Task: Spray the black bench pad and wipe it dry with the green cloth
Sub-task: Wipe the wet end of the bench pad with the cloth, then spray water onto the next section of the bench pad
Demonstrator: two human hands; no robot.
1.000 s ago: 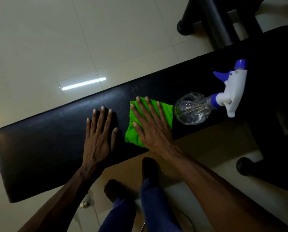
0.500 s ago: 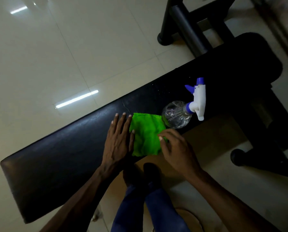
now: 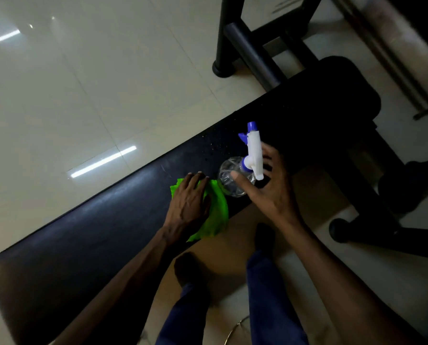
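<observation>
**Hands at the cloth and the sprayer**

We see the left hand (image 3: 189,204) lying flat, fingers straight, pressing the green cloth (image 3: 214,215) onto the black bench pad (image 3: 103,235) near its front edge. The right hand (image 3: 270,188) is spread around the clear spray bottle (image 3: 233,175), thumb at its body; whether it grips yet, we cannot tell. The bottle looks nearly empty, perhaps. No label is legible.

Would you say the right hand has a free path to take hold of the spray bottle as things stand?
Probably yes. The right hand is open right at the spray bottle, thumb by its clear body, nothing between them. The left hand rests aside on the green cloth.
</observation>
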